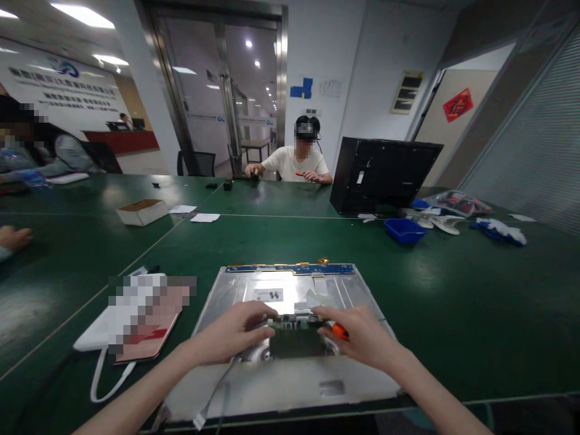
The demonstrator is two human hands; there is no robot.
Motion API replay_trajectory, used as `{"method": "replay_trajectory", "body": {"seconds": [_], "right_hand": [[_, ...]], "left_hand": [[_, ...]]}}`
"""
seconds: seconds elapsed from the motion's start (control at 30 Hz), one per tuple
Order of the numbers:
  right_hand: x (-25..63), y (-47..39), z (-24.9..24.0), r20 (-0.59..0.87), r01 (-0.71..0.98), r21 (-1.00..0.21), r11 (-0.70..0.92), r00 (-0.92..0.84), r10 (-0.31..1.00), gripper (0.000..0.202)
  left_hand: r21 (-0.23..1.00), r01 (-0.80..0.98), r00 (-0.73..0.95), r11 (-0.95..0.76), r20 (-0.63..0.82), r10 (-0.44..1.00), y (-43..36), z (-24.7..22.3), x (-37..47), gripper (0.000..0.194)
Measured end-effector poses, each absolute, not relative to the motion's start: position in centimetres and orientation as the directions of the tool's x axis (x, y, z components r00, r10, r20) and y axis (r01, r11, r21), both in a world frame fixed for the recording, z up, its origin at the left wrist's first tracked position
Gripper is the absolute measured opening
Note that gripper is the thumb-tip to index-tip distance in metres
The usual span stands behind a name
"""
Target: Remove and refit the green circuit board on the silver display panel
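A green circuit board (296, 326) is held level above the metal back of a display panel (357, 368). My left hand (242, 326) grips the board's left end between thumb and fingers. At its right end, the fingers and thumb of my right hand (357, 335) close on the board. An orange tool handle (339, 330), apparently a screwdriver's, is tucked in that same hand; the rest of it is hidden. Along the panel's far edge runs a blue circuit strip (290, 269). A few small dark screws (274, 295) lie on the metal. A grey cable (215, 393) hangs over the near left part.
To the left lie a white power bank (93, 329) and a pinkish phone (154, 338). Farther off are an open box (142, 212), a blue tray (405, 231), a black monitor (385, 175) and gloves (498, 231). One person (301, 160) sits opposite; another's hand (13, 238) rests at far left.
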State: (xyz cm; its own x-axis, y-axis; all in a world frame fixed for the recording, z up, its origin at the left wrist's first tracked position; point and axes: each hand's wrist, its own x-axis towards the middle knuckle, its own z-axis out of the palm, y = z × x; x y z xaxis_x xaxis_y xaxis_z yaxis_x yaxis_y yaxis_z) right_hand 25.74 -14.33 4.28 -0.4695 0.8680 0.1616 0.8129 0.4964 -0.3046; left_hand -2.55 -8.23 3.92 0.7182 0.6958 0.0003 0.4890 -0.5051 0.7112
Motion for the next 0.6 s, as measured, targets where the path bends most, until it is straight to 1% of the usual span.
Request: {"method": "replay_trajectory", "body": {"seconds": [0.13, 0.23, 0.43, 0.6], "right_hand": [[25.6, -15.9, 2.6, 0.137, 0.81, -0.192, 0.555, -0.538, 0.832, 0.037], [25.5, -16.6, 1.8, 0.104, 0.824, -0.146, 0.547, -0.537, 0.837, 0.034], [26.0, -17.2, 1.7, 0.075, 0.865, -0.218, 0.452, -0.447, 0.891, 0.032], [26.1, -17.2, 1.7, 0.043, 0.909, -0.207, 0.363, -0.362, 0.931, 0.032]], "left_hand": [[0.688, 0.444, 0.748, -0.574, 0.068, 0.66, -9.1, 3.1, -2.8, 0.046], [0.669, 0.455, 0.754, -0.588, 0.061, 0.654, -9.6, 2.9, -2.9, 0.054], [0.631, 0.488, 0.757, -0.604, 0.038, 0.652, -9.6, 2.4, -3.3, 0.055], [0.564, 0.525, 0.74, -0.637, 0.067, 0.669, -9.4, 1.4, -3.4, 0.057]]}}
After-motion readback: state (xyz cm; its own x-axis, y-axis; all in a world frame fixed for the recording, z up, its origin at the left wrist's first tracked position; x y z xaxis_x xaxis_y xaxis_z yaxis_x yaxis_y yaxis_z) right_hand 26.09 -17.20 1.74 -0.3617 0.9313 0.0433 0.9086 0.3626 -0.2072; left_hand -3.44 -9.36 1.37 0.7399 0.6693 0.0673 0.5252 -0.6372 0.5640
